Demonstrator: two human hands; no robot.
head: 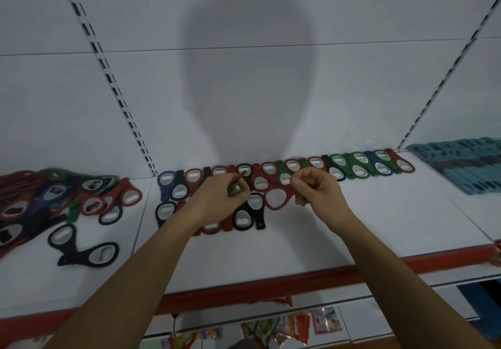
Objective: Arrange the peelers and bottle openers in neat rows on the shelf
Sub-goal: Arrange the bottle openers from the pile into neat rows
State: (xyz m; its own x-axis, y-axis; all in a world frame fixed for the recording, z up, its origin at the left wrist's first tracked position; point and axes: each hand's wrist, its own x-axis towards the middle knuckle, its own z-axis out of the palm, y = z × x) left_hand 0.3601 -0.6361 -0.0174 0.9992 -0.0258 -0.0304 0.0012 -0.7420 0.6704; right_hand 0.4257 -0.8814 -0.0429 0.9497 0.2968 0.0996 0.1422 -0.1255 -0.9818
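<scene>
Red opener (278, 199) between two curled hands (221, 199) (317, 191)

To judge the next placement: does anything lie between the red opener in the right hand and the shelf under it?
Nothing visible does: the red opener in the right hand is beside the black opener, with bare shelf below.

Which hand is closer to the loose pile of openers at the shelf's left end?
Left. The left hand, gripping a green opener, is right of the pile; the right hand, pinching a red opener, is farther right.
</scene>
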